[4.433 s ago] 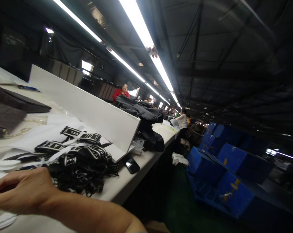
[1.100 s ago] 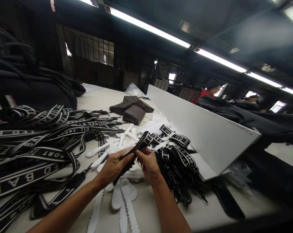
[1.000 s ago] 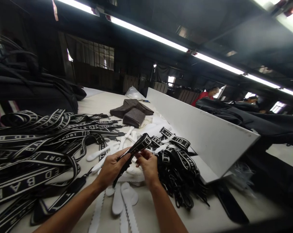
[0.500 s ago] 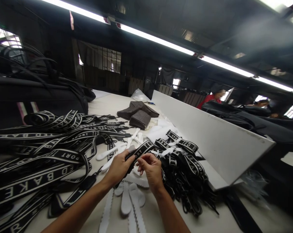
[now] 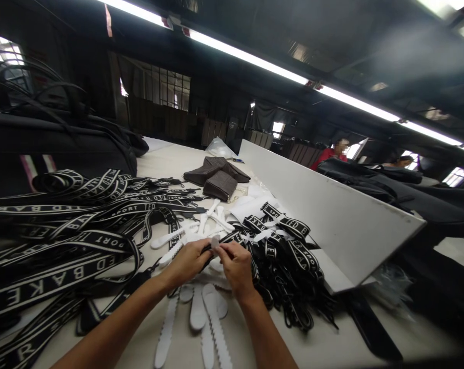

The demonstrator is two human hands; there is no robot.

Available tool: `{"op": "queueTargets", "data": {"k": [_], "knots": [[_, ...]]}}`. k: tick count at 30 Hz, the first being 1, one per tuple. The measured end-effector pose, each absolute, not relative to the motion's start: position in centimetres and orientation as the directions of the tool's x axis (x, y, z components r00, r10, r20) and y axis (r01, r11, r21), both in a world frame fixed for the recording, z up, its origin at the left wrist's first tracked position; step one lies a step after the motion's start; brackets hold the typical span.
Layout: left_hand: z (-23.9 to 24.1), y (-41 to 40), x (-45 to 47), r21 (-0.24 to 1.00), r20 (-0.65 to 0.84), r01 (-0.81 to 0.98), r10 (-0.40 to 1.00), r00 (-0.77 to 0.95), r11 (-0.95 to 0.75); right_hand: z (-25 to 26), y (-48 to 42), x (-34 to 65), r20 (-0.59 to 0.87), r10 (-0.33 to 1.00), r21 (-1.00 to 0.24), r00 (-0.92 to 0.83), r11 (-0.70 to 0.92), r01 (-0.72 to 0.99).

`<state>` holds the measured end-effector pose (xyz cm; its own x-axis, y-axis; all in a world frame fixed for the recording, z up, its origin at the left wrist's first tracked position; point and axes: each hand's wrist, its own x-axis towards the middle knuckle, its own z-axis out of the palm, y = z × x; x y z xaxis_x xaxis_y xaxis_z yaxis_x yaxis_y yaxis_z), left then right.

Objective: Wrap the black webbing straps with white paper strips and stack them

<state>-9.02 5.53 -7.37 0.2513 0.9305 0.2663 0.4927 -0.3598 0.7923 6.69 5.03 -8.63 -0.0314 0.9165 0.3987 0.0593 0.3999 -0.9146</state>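
Observation:
Both my hands meet over the table's middle. My left hand [image 5: 187, 262] is closed round a folded black strap [image 5: 232, 238] with white lettering. My right hand [image 5: 235, 264] pinches a small white tie piece [image 5: 215, 241] against that strap. Under my wrists lie several white serrated plastic ties [image 5: 210, 320]. To the right of my hands is a heap of bundled black lettered straps [image 5: 289, 256]. A large spread of loose long straps [image 5: 70, 230] covers the table on my left.
A white upright board [image 5: 331, 215] runs along the right. Brown pouches [image 5: 220, 179] lie further back. Black bags [image 5: 58, 138] stack at the far left and black bags [image 5: 408, 189] beyond the board. A dark phone [image 5: 374, 333] lies near the table edge. A person in red [image 5: 327, 154] works far behind.
The folded strap has come down from a raised tilt to lie low between my hands. My right hand now pinches a white tie at its end. The view has shifted a little.

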Motion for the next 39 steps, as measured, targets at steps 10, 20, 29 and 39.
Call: {"op": "queueTargets", "data": {"k": [10,20,29,39], "knots": [[-8.0,5.0,-7.7,0.854,0.275,0.387,0.932,0.235,-0.349,-9.3,5.7,7.0,0.288,0.955,-0.958,0.070,0.288,0.009],[-8.6,4.8,-7.7,0.856,0.303,0.397,0.944,0.133,-0.331,-10.3,6.9,7.5,0.276,0.961,-0.961,0.013,0.276,0.010],[-8.5,5.0,-7.8,0.814,0.385,0.442,0.920,0.072,-0.375,-10.8,7.0,6.7,0.204,0.979,-0.975,-0.002,0.203,-0.089],[-10.1,5.2,-7.8,0.460,0.733,0.623,0.666,0.136,-0.633,-10.4,6.5,5.4,0.084,0.996,-0.990,0.016,0.085,-0.115]]}}
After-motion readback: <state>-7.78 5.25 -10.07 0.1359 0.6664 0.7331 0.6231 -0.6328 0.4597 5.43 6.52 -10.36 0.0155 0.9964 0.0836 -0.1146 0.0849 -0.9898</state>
